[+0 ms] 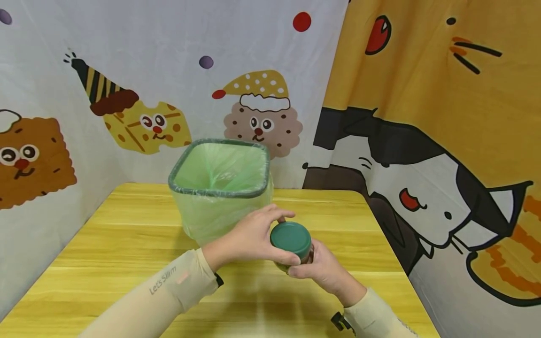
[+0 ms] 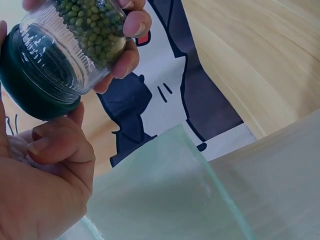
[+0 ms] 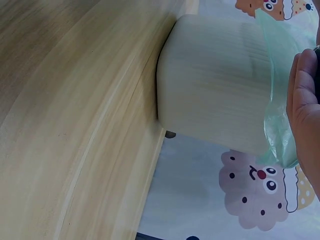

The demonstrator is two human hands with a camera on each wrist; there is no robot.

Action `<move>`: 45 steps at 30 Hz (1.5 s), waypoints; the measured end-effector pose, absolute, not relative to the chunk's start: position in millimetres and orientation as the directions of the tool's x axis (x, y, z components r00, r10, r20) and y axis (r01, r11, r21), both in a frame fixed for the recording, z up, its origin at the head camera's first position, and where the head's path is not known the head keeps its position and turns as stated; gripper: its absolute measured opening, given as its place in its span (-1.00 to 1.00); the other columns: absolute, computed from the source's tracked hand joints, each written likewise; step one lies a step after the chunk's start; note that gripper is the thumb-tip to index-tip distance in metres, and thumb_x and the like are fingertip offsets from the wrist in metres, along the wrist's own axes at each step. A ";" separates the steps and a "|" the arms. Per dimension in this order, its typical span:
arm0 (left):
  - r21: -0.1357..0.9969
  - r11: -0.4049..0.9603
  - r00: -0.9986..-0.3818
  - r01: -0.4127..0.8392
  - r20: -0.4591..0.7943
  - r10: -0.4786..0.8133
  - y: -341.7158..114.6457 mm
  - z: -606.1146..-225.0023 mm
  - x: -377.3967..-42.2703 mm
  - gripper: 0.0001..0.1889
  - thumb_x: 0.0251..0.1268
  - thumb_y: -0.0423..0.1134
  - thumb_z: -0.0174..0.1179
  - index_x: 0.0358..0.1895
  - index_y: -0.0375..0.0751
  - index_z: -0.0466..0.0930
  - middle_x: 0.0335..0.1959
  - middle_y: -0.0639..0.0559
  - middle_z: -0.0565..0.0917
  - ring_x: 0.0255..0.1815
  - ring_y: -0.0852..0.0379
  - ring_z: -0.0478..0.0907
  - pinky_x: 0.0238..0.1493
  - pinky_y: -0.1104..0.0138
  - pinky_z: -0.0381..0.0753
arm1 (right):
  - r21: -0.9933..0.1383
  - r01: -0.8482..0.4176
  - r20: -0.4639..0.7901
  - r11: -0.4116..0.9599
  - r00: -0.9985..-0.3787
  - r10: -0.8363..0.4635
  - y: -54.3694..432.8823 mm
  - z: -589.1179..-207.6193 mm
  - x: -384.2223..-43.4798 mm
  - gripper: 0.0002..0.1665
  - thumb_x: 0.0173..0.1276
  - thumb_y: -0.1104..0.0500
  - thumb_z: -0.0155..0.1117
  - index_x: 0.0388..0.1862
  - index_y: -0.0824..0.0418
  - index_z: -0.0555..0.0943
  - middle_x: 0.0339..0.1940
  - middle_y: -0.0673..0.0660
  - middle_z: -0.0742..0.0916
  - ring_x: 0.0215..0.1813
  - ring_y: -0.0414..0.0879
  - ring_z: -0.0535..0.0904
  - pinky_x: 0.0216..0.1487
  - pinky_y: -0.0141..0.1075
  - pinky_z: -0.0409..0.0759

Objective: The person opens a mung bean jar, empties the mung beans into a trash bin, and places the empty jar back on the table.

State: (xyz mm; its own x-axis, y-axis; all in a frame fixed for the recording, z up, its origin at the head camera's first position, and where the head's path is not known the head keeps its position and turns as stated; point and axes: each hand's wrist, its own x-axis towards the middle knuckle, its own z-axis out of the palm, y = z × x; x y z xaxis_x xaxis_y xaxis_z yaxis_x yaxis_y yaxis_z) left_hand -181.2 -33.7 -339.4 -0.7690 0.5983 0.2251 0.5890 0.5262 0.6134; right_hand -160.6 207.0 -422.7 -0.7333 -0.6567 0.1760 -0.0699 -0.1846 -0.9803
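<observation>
Holding the jar (image 2: 75, 42) between them, left fingers (image 1: 284, 256) clasp its green lid (image 1: 290, 238), right fingers (image 2: 137, 24) its glass body (image 2: 92, 30)

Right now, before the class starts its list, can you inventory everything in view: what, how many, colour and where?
Jar: one, clear, held up between the hands
Beans: many, green, inside the jar
Lid: one, dark green, on the jar
Bin: one, pale with a dark rim, upright on the table
Liner bag: one, translucent green, draped over the bin's rim
Table: one, yellowish wood, under the bin
Cartoon backdrop: panel count unclear, white and orange, behind and right of the table
Sleeves: two, cream, on the forearms
Wrist straps: two, black, at the wrists
Left hand: one, bare, gripping the lid
Right hand: one, bare, holding the jar
</observation>
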 end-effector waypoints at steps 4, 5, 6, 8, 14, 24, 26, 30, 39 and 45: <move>0.602 0.544 -0.778 0.585 0.228 0.585 -32.8 -339.8 -179.6 0.01 -0.10 0.37 0.64 0.49 0.08 0.54 0.08 0.16 0.61 0.02 0.18 0.60 0.01 0.28 0.66 | -0.985 -0.056 0.149 -0.161 -0.747 -0.647 207.2 -423.2 -160.2 -0.17 0.43 0.31 0.43 0.61 0.25 0.31 0.37 0.06 0.69 0.30 -0.13 0.70 0.28 -0.24 0.74; 0.599 0.549 -0.782 0.583 0.228 0.580 -32.4 -340.0 -179.2 0.02 -0.12 0.37 0.65 0.48 0.07 0.54 0.07 0.16 0.61 0.00 0.19 0.60 -0.01 0.29 0.66 | -0.986 -0.058 0.149 -0.159 -0.748 -0.647 207.1 -423.3 -160.2 -0.16 0.43 0.31 0.43 0.61 0.26 0.31 0.37 0.06 0.69 0.30 -0.13 0.69 0.29 -0.24 0.73; 0.594 0.556 -0.785 0.582 0.231 0.575 -32.0 -340.0 -178.6 0.02 -0.13 0.38 0.65 0.47 0.07 0.55 0.06 0.16 0.61 -0.01 0.19 0.60 -0.03 0.30 0.66 | -0.986 -0.057 0.144 -0.155 -0.752 -0.644 207.0 -423.5 -160.2 -0.16 0.43 0.31 0.43 0.61 0.25 0.31 0.37 0.05 0.69 0.30 -0.14 0.69 0.29 -0.25 0.73; 0.583 0.570 -0.792 0.579 0.233 0.565 -30.7 -340.0 -177.5 0.02 -0.16 0.39 0.66 0.45 0.05 0.57 0.04 0.15 0.60 -0.04 0.19 0.60 -0.06 0.32 0.65 | -0.985 -0.072 0.159 -0.159 -0.750 -0.642 207.1 -424.1 -160.5 -0.17 0.44 0.31 0.42 0.61 0.28 0.31 0.38 0.07 0.69 0.31 -0.13 0.69 0.30 -0.25 0.72; 0.559 0.596 -0.792 0.576 0.203 0.575 -32.9 -335.0 -177.1 0.07 -0.13 0.46 0.60 0.50 0.02 0.52 0.18 0.11 0.64 0.08 0.10 0.65 0.02 0.25 0.69 | -0.980 -0.074 0.178 -0.184 -0.736 -0.653 208.0 -423.7 -161.2 -0.22 0.45 0.31 0.42 0.59 0.23 0.35 0.36 0.04 0.70 0.30 -0.13 0.70 0.30 -0.26 0.72; 0.802 0.227 -0.580 0.553 0.175 0.796 -51.7 -323.7 -192.7 -0.11 0.21 -0.05 0.58 0.62 0.09 0.36 -0.36 0.04 0.63 -0.53 0.25 0.41 -0.46 0.41 0.47 | -0.964 -0.096 0.249 -0.248 -0.654 -0.714 215.6 -421.6 -163.7 -0.28 0.47 0.18 0.42 0.55 0.16 0.42 0.33 0.00 0.72 0.29 -0.15 0.70 0.37 -0.22 0.67; 0.820 0.179 -0.544 0.544 0.182 0.819 -51.5 -325.3 -194.5 -0.15 0.24 -0.10 0.54 0.61 0.04 0.39 -0.14 0.08 0.75 -0.51 0.28 0.40 -0.45 0.43 0.47 | -0.965 -0.089 0.245 -0.247 -0.645 -0.724 215.6 -422.1 -164.1 -0.27 0.47 0.18 0.43 0.56 0.16 0.41 0.35 -0.01 0.71 0.31 -0.16 0.68 0.39 -0.22 0.66; 0.828 0.142 -0.525 0.543 0.203 0.826 -50.3 -328.5 -196.7 -0.20 0.24 -0.14 0.51 0.57 -0.06 0.44 0.46 0.09 0.61 -0.46 0.28 0.42 -0.40 0.43 0.49 | -0.966 -0.082 0.238 -0.244 -0.641 -0.730 214.2 -422.6 -164.5 -0.24 0.45 0.17 0.44 0.57 0.18 0.41 0.37 0.01 0.71 0.33 -0.15 0.67 0.41 -0.23 0.65; 0.823 0.205 -0.599 0.529 0.192 0.777 -47.9 -333.6 -191.7 -0.16 0.18 -0.07 0.59 0.55 -0.04 0.46 0.35 0.09 0.67 -0.53 0.30 0.42 -0.45 0.45 0.48 | -0.971 -0.070 0.216 -0.228 -0.664 -0.716 211.9 -424.0 -163.2 -0.23 0.44 0.21 0.45 0.57 0.21 0.40 0.36 0.04 0.71 0.29 -0.14 0.69 0.35 -0.24 0.69; 0.798 0.245 -0.662 0.551 0.240 0.710 -43.4 -334.5 -190.2 -0.13 0.12 -0.07 0.65 0.52 -0.10 0.47 0.29 0.08 0.66 -0.46 0.20 0.52 -0.36 0.46 0.55 | -0.973 -0.155 0.232 -0.173 -0.709 -0.666 208.5 -419.8 -165.4 -0.23 0.43 0.27 0.44 0.56 0.26 0.37 0.33 0.05 0.70 0.26 -0.14 0.69 0.29 -0.27 0.71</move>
State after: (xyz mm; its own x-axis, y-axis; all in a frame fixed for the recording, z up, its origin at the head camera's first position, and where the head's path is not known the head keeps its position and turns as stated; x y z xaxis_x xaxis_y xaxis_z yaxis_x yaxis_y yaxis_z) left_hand -190.2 -43.4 -334.5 -0.6625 0.7096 0.2401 0.5512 0.2447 0.7977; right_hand -165.4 208.5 -419.8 -0.7094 -0.6657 0.2316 -0.1553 -0.1730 -0.9726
